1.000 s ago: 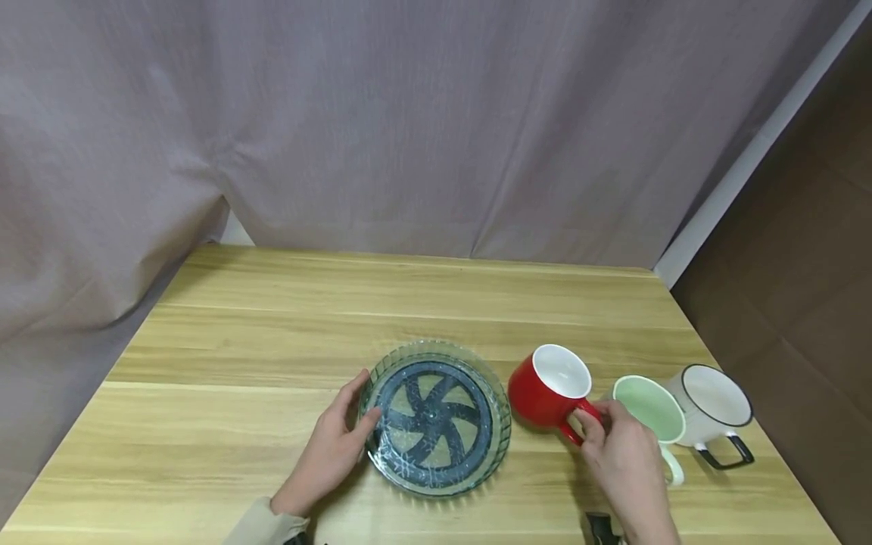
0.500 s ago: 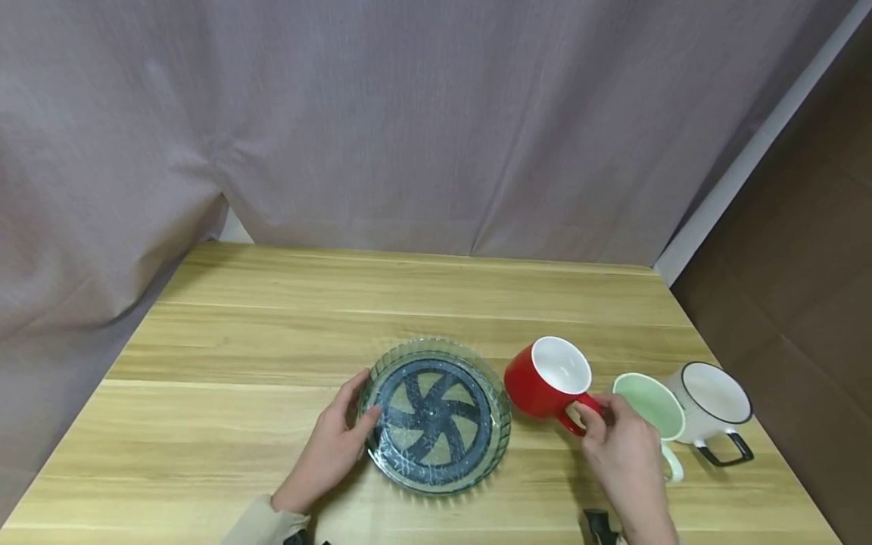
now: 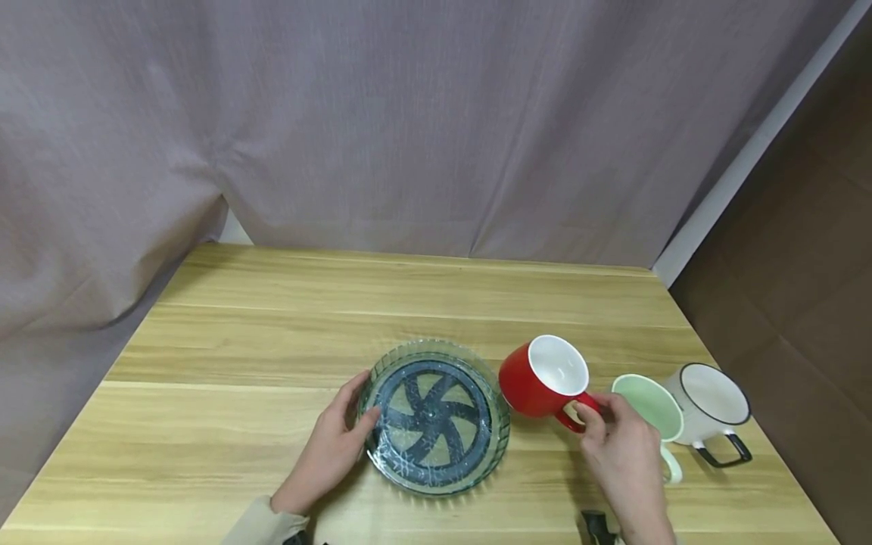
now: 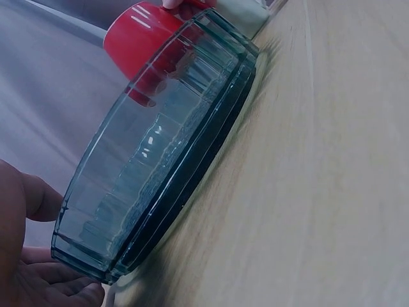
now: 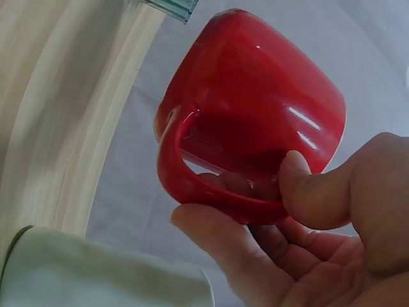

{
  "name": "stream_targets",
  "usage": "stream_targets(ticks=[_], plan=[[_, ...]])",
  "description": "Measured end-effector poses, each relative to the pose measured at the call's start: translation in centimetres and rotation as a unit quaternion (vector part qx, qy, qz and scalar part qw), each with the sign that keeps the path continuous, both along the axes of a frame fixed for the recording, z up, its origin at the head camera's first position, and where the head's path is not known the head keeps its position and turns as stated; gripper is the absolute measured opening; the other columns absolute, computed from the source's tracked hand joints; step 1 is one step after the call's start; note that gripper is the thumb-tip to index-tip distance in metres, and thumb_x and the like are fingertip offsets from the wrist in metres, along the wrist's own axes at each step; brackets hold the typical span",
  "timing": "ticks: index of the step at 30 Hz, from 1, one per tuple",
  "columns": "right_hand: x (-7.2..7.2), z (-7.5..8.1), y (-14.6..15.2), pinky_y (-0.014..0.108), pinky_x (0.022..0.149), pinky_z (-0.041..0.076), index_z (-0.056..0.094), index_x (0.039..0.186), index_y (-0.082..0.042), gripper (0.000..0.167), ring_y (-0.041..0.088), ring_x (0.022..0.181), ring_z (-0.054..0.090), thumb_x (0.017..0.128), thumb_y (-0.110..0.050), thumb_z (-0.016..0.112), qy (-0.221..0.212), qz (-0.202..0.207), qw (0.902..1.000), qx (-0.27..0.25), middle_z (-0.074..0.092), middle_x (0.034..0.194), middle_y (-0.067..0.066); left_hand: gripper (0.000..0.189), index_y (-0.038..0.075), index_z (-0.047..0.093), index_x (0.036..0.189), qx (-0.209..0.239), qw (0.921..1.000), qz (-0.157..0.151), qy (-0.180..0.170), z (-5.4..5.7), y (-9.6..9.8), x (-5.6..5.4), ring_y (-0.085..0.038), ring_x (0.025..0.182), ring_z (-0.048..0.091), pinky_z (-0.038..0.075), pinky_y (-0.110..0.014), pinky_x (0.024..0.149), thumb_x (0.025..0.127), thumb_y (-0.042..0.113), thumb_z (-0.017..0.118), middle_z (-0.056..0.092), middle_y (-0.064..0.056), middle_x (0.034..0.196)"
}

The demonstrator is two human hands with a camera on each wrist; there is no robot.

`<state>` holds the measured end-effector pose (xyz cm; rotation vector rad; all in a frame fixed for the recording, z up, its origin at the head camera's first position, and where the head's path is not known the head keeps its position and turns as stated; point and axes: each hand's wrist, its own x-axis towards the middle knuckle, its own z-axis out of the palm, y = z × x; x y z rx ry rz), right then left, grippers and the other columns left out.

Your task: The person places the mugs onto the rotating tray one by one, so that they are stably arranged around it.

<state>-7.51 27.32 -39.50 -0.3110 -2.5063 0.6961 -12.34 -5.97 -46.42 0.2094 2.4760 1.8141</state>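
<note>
Nearest us, the left hand [image 3: 332,454] grips the dish [image 3: 500,437] by its left edge, and the right hand [image 3: 623,448] pinches the red mug [image 3: 527,390] by its handle [image 5: 169,160]. That mug hangs tilted above the table [image 3: 409,291] beside the dish; whether they touch, we cannot tell. Past the right hand we see the green mug [image 3: 647,405], the white mug [image 3: 715,397] and then the curtain [image 3: 409,129].
</note>
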Motion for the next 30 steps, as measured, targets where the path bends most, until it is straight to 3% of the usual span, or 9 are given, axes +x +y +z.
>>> stream_targets(ticks=[3,6,19,30], plan=[[0.01,-0.04,-0.07,0.010,0.055,0.040,0.070,0.101,0.000,0.018,0.025,0.076,0.068,0.084,-0.004,0.072,0.005,0.000,1.0000,-0.001,0.072,0.087,0.013,0.059,0.005,0.035,0.148,0.000,1.0000,0.000,0.001,-0.11,-0.02,-0.02,-0.028,0.139,0.034,0.026,-0.038,0.115,0.096,0.015,0.061,0.036,-0.014,0.152],[-0.06,-0.13,-0.13,0.010,0.053,0.037,0.070,0.100,0.000,0.018,0.026,0.074,0.066,0.083,-0.003,0.073,0.018,0.008,0.9998,0.000,0.072,0.086,0.014,0.059,0.005,0.035,0.148,0.000,1.0000,0.000,0.003,-0.16,-0.04,-0.03,-0.028,0.139,0.034,0.027,-0.037,0.115,0.096,0.015,0.061,0.036,-0.014,0.152],[-0.15,-0.33,-0.51,0.014,0.042,0.036,0.071,0.098,-0.003,0.016,0.008,0.056,0.052,0.082,-0.002,0.074,0.028,0.021,0.9993,-0.012,0.072,0.085,0.014,0.058,0.005,0.036,0.147,-0.002,1.0000,-0.001,0.007,-0.16,-0.11,-0.03,-0.029,0.138,0.035,0.028,-0.038,0.114,0.096,0.016,0.061,0.037,-0.015,0.151],[-0.10,-0.56,-1.00,0.011,0.044,0.040,0.071,0.093,-0.003,0.016,0.006,0.061,0.060,0.079,-0.001,0.078,0.067,0.052,0.9964,-0.010,0.072,0.081,0.008,0.058,0.006,0.037,0.147,-0.002,1.0000,-0.003,0.009,-0.13,-0.12,-0.05,-0.029,0.138,0.036,0.028,-0.036,0.113,0.096,0.015,0.061,0.037,-0.015,0.151]])
